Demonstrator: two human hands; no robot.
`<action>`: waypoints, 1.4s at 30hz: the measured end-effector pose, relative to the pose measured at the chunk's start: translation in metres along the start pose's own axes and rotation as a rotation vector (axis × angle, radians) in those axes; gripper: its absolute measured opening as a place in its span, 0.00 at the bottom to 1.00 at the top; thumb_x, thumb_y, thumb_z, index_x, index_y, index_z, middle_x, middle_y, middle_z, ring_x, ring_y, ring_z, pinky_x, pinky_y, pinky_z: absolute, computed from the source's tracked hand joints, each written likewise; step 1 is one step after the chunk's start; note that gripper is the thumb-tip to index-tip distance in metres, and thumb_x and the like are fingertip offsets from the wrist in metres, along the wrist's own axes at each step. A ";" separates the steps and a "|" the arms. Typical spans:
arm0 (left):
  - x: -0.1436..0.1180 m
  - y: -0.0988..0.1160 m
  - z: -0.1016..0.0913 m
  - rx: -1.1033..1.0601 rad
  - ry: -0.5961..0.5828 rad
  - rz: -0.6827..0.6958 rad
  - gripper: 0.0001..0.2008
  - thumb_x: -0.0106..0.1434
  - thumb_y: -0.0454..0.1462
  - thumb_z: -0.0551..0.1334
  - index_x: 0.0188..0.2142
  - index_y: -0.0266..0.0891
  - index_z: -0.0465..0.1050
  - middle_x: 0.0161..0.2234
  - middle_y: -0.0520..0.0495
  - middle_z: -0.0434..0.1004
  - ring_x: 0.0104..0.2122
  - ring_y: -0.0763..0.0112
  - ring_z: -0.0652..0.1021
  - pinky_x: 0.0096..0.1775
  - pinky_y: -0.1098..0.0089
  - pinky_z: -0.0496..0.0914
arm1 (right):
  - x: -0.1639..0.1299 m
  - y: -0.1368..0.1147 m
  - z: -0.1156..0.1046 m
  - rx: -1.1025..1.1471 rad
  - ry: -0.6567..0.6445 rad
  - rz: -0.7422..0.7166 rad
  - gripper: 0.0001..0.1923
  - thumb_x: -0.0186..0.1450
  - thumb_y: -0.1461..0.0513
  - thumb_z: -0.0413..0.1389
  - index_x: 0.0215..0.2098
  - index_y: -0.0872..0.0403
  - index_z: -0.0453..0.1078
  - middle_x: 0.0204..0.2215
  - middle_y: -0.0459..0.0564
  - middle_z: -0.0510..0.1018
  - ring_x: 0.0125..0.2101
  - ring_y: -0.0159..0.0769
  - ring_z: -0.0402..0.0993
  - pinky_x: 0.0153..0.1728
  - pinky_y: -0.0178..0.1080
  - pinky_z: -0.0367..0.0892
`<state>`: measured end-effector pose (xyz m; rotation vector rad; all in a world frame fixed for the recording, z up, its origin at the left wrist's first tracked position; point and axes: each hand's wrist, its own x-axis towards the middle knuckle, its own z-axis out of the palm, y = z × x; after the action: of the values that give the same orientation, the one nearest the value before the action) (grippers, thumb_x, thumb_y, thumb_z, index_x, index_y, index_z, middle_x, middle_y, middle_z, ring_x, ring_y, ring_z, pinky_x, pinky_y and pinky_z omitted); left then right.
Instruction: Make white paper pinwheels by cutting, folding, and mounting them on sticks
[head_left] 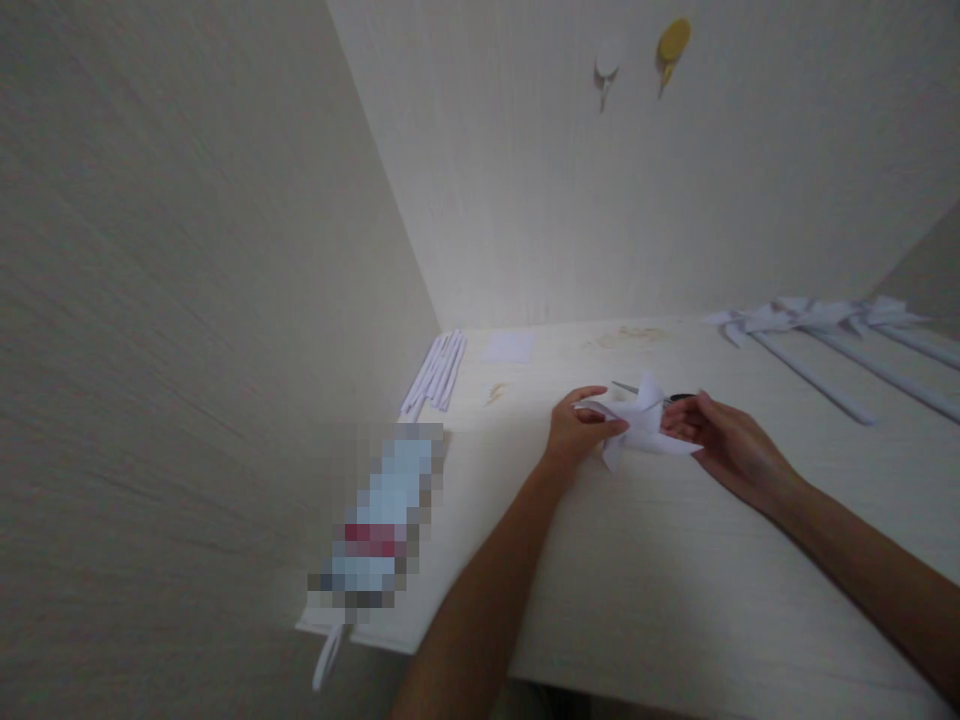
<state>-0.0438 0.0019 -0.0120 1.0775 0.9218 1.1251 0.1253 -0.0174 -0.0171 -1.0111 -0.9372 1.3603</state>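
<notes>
A folded white paper pinwheel (637, 425) is held above the table between my hands. My left hand (579, 428) grips its left side, thumb on top and fingers partly behind the paper. At the right edge, my right hand (697, 430) has curled fingers pressed together against the paper; part of the fingertips is hidden. Just behind the pinwheel lies a pair of scissors (624, 387), a thin metal blade showing on the left and a dark handle by my right fingers.
Several rolled white paper sticks (435, 375) and a square paper sheet (510, 346) lie at the back left. Finished-looking pinwheels (810, 315) on sticks lie at the right. A pixelated pale-blue object (397, 500) with a white cable (328, 655) rests near the left edge. Wall hooks (674, 42) hang above.
</notes>
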 end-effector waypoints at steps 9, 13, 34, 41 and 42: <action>-0.012 0.008 -0.007 -0.205 -0.178 -0.087 0.21 0.34 0.30 0.67 0.33 0.35 0.69 0.12 0.63 0.55 0.14 0.87 0.60 0.20 0.80 0.55 | 0.008 0.011 0.003 -0.039 0.152 -0.108 0.06 0.49 0.59 0.58 0.19 0.52 0.67 0.18 0.45 0.69 0.16 0.27 0.62 0.17 0.32 0.61; -0.016 0.009 -0.010 -0.240 -0.348 -0.174 0.22 0.33 0.30 0.68 0.32 0.35 0.70 0.19 0.57 0.65 0.19 0.84 0.66 0.24 0.79 0.59 | 0.022 0.022 0.018 -0.284 0.078 -0.210 0.05 0.49 0.60 0.56 0.22 0.53 0.66 0.16 0.43 0.68 0.17 0.28 0.62 0.16 0.32 0.58; -0.016 0.016 -0.014 -0.208 -0.681 -0.292 0.26 0.21 0.36 0.70 0.27 0.35 0.72 0.19 0.51 0.69 0.19 0.77 0.68 0.21 0.76 0.62 | 0.132 0.056 0.157 -0.928 -0.572 -0.539 0.02 0.48 0.68 0.56 0.19 0.58 0.68 0.20 0.46 0.68 0.22 0.29 0.60 0.26 0.33 0.55; -0.017 0.016 -0.014 -0.232 -0.675 -0.297 0.26 0.21 0.35 0.70 0.27 0.35 0.72 0.21 0.51 0.70 0.19 0.77 0.68 0.22 0.76 0.61 | 0.124 0.053 0.155 -0.923 -0.564 -0.501 0.05 0.52 0.68 0.52 0.19 0.57 0.64 0.21 0.47 0.68 0.23 0.29 0.60 0.26 0.33 0.55; -0.017 0.016 -0.014 -0.235 -0.673 -0.293 0.26 0.22 0.34 0.70 0.27 0.35 0.72 0.21 0.51 0.70 0.20 0.77 0.68 0.22 0.76 0.61 | 0.123 0.053 0.155 -0.912 -0.559 -0.500 0.05 0.52 0.69 0.51 0.20 0.57 0.64 0.21 0.47 0.68 0.23 0.29 0.60 0.27 0.33 0.55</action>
<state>-0.0644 -0.0108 0.0008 0.9901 0.3809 0.5463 -0.0368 0.1076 -0.0244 -0.9323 -2.1871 0.7610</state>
